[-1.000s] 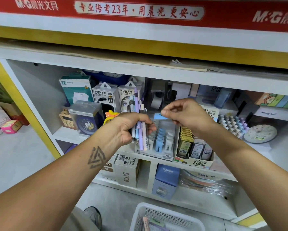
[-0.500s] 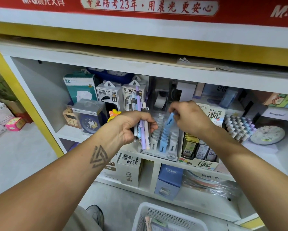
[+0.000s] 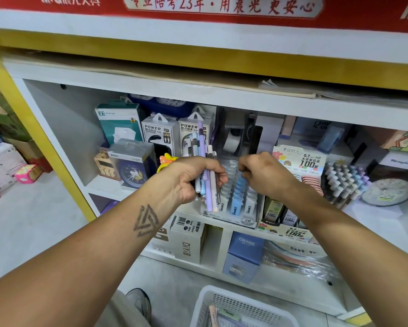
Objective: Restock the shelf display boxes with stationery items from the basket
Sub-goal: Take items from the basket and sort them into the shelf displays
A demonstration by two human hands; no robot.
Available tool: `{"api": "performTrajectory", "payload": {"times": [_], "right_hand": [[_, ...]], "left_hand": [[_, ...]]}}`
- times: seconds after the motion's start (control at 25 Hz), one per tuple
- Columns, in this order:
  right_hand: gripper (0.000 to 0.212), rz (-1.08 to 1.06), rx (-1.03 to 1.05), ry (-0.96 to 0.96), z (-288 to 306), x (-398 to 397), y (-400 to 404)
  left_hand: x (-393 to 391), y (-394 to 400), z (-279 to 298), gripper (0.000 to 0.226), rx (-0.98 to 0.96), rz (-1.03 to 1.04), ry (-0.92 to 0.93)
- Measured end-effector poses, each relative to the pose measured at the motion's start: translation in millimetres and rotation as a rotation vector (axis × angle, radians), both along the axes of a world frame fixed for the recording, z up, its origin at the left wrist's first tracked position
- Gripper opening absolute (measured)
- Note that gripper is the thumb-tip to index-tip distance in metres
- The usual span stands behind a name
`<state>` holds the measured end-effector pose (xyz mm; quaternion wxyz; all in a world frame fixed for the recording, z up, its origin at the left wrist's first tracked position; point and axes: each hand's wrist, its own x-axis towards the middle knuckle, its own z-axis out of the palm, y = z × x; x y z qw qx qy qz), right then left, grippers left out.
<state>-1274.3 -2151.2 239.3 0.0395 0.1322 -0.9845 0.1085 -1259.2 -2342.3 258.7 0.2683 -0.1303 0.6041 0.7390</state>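
My left hand (image 3: 186, 178) grips a bundle of pastel pens (image 3: 205, 159), held upright in front of the shelf. Just right of it stands a clear display box (image 3: 245, 220) marked 2B, with rows of white and blue lead cases. My right hand (image 3: 264, 173) hovers over this box with curled fingers, its fingertips pinching the top of a blue lead case (image 3: 242, 185) that stands in the middle blue row. The white basket (image 3: 205, 300) sits on the floor below, holding more stationery; only part of it shows.
Another display box of 0.7 mm lead tubes (image 3: 290, 230) stands right of the 2B box, then a rack of pastel pens (image 3: 344, 182). Power bank boxes (image 3: 159, 135) and a boxed clock (image 3: 132, 161) fill the left. My shoe (image 3: 139, 303) is beside the basket.
My right hand carried the blue lead case from mid-air down into the blue row of the 2B box. My left hand kept holding the pens in place.
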Motion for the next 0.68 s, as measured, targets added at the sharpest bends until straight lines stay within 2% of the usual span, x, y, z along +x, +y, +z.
{"api": "performTrajectory", "payload": {"times": [0.2,0.28,0.36,0.48,0.56,0.68], "right_hand": [[0.026,0.031,0.230,-0.058,-8.3,2.7,-3.9],[0.030,0.059,0.192,-0.025,-1.8,2.5,-5.4],[0.029,-0.005,-0.099,-0.001,11.0,3.8,-9.0],[0.020,-0.117,-0.760,-0.232,24.6,12.8,-12.6],[0.015,-0.131,-0.940,-0.365,27.9,21.3,-7.1],[0.013,-0.168,-1.041,-0.447,26.9,29.6,7.5]], "left_hand": [[-0.8,1.4,-1.7,0.012,0.008,-0.024,0.012],[-0.6,2.9,-2.0,0.008,0.041,-0.027,0.011],[-0.5,5.5,-2.2,0.006,0.094,-0.040,0.002],[2.0,11.8,-1.2,0.010,0.133,-0.097,0.013],[5.3,17.0,0.2,0.013,0.150,-0.138,0.034],[11.6,24.2,1.4,0.023,0.185,-0.175,0.042]]}}
